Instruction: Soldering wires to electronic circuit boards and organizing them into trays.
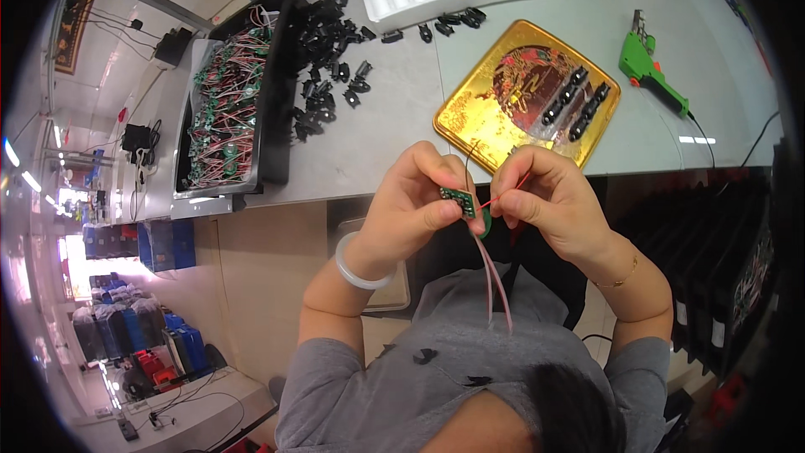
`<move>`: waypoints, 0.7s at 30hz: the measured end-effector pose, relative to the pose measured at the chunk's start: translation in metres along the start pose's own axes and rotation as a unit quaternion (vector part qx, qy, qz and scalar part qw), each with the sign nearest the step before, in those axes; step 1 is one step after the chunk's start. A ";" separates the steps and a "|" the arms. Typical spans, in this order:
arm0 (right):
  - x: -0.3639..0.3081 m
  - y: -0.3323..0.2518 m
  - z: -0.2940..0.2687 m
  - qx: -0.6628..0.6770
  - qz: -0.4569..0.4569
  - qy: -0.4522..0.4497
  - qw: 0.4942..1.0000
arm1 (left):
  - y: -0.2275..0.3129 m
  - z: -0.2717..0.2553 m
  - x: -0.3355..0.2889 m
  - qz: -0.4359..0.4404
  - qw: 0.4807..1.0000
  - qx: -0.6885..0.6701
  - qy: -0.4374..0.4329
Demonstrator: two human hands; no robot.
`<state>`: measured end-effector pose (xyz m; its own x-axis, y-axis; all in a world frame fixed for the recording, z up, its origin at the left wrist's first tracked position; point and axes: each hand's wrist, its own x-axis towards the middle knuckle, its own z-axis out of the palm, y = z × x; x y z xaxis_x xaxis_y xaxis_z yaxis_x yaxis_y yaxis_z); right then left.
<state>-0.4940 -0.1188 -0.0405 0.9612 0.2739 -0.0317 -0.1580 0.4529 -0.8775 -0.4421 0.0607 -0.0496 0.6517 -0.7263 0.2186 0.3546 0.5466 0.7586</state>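
Observation:
My left hand [412, 193] pinches a small green circuit board [458, 200] between thumb and fingers, just off the table's near edge. From the board hang two long pinkish wires [495, 285], down over my grey shirt. A rounded green piece [485, 222] shows just below the board; how it joins on is hidden by the fingers. Close on the right, my right hand [553, 197] has thumb and forefinger closed on a thin red wire [496, 199] that runs toward the board. A thin dark wire [470, 159] rises above the left fingertips.
Beyond the hands lies a gold square tin [470, 101] bearing two rows of black parts [589, 113]. A green glue gun [650, 75] rests at right. Leftward are loose black parts [323, 42] and a black bin [272, 143] of wired boards. A white foam tray [386, 0] sits behind.

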 end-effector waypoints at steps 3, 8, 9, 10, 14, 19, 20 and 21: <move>-0.010 0.002 0.000 0.010 0.012 0.016 1.000 | -0.003 0.006 -0.007 0.007 0.996 0.083 -0.013; -0.018 0.017 -0.003 -0.057 -0.027 0.017 0.998 | -0.009 0.009 -0.016 -0.029 0.972 0.231 -0.016; -0.017 0.019 -0.004 -0.063 -0.031 0.015 0.997 | -0.011 0.008 -0.018 -0.021 0.954 0.300 0.006; -0.017 0.020 -0.005 -0.060 -0.030 0.016 0.998 | -0.014 0.010 -0.020 -0.024 0.954 0.300 0.007; -0.019 0.027 -0.009 -0.003 -0.034 0.032 0.999 | -0.017 0.015 -0.021 0.010 0.930 0.363 0.060; -0.019 0.034 -0.018 -0.031 -0.062 0.041 0.997 | -0.011 0.011 -0.009 -0.079 0.896 0.436 0.021; -0.019 0.034 -0.020 -0.050 -0.071 0.041 0.995 | -0.009 0.015 -0.007 -0.101 0.886 0.450 0.043; -0.020 0.035 -0.023 -0.070 -0.081 0.046 0.993 | -0.007 0.018 -0.003 -0.102 0.888 0.448 0.037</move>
<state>-0.5138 -0.1277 -0.0818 0.9892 0.1243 0.0779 0.0281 0.3608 -0.9322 -0.4588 0.0514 -0.0442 0.6890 -0.7247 0.0060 -0.1836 -0.1665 0.9688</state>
